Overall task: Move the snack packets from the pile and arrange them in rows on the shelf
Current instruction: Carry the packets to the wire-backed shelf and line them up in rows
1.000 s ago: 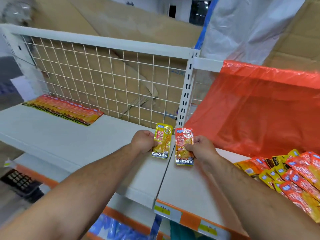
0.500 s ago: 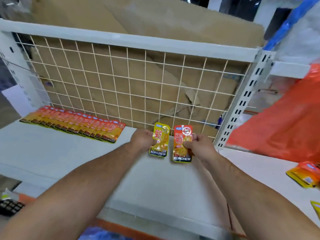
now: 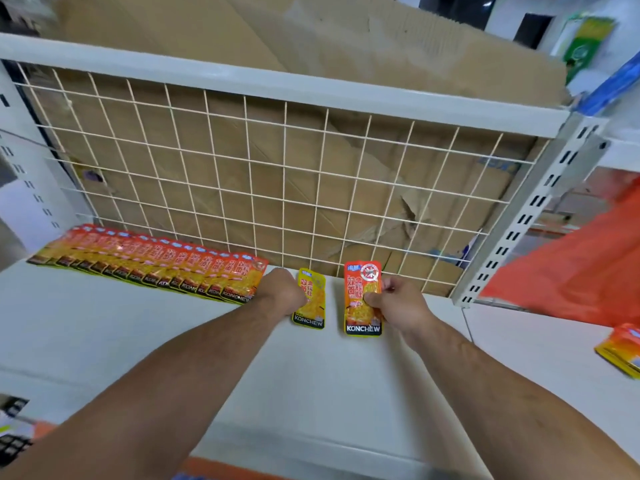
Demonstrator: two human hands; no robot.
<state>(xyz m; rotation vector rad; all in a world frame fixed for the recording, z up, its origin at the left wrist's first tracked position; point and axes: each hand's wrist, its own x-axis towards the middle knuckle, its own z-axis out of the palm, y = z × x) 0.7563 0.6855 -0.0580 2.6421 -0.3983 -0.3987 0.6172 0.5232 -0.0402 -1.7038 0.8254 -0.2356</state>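
head view: a white shelf [image 3: 104, 341] runs across the frame, closed at its back edge by a white wire grid [image 3: 277, 185] with brown cardboard [image 3: 346, 46] behind it. along the back edge, from the back left corner toward the middle, lies a row of orange snack packets [image 3: 149, 268], overlapped like tiles, each with a dark "konchew" band at its near end.

just right of the row's last packet, the left hand [image 3: 284, 289] is curled into a fist and grips the left side of a yellow snack packet [image 3: 310, 299], which is held upright, print facing the camera, near the back edge. whether its lower end touches the shelf cannot be told.

beside it, with a small gap, the right hand [image 3: 398, 303] pinches an orange snack packet [image 3: 362, 296] by its right side, thumb on the front and fingers curled behind. it stands at about the same height as the yellow one.

a slotted white upright [image 3: 519, 220] stands at the back right corner. past it are an orange plastic bag [image 3: 571, 278] and a few loose packets [image 3: 620, 348] at the right edge.
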